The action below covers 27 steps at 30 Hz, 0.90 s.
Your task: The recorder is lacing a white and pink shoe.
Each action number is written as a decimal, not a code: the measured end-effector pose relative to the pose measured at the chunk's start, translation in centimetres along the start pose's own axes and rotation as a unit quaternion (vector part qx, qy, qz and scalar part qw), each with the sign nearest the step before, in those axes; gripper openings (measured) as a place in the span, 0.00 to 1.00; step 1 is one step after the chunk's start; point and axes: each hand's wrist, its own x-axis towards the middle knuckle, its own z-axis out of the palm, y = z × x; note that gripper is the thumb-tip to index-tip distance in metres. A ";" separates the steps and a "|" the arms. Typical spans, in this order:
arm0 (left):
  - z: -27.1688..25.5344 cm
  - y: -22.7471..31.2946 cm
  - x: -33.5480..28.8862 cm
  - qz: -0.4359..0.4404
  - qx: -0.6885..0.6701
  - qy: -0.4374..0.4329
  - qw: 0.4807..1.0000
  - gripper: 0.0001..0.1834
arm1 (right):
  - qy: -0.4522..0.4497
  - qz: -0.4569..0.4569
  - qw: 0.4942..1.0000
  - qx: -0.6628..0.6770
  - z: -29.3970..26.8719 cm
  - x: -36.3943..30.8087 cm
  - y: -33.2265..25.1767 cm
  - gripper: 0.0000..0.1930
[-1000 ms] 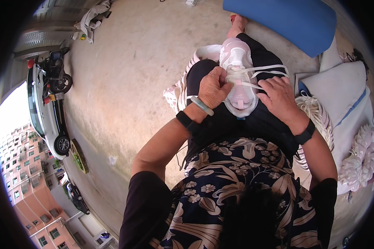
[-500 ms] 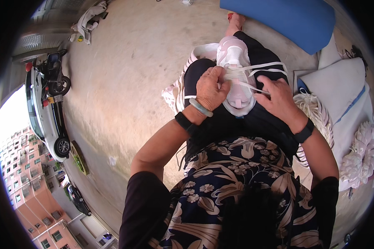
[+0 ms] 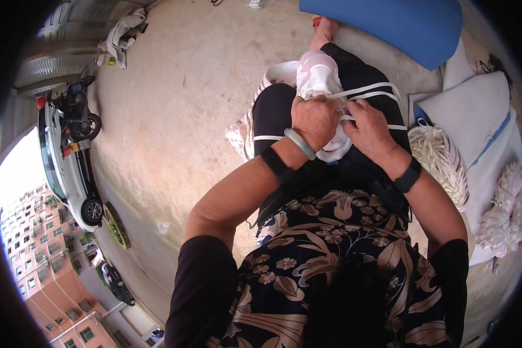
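Nearest you: the floral top (image 3: 296,255). Past it, the shoe (image 3: 319,72) lies over your legs (image 3: 275,110), toe away from you. Change in the last second: left hand (image 3: 316,122) has moved right across the shoe, right hand (image 3: 368,124) has come in — the two now almost meet, so the handling is bunched at mid-shoe. Left fingers: curled, tips hidden; cannot tell what they grip. Right thumb and forefinger: nearly no gap, pinching white lace (image 3: 347,118). Farther: lace bundle (image 3: 438,162) at right, blue mat (image 3: 388,26) ahead, car (image 3: 66,174) far left.
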 end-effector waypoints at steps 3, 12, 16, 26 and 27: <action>0.3 0.4 0.4 0.010 0.036 -0.016 0.999 0.05 | 0.022 -0.010 1.000 0.006 0.3 -0.1 0.2 0.12; -0.8 0.9 0.8 0.080 0.061 -0.001 0.995 0.04 | 0.028 0.050 0.995 0.083 -0.6 -0.2 -0.3 0.21; -4.0 -0.1 -1.2 0.103 0.045 0.022 0.993 0.02 | 0.021 0.025 0.996 0.078 -1.1 -0.3 -0.2 0.22; -8.7 -19.6 -19.1 -0.259 0.213 0.062 0.940 0.08 | 0.041 0.012 0.999 0.029 -0.4 -0.8 -0.3 0.20; -8.7 -20.9 -21.1 -0.318 0.240 0.017 0.917 0.07 | 0.040 0.007 0.999 0.030 -0.5 -0.8 -0.4 0.19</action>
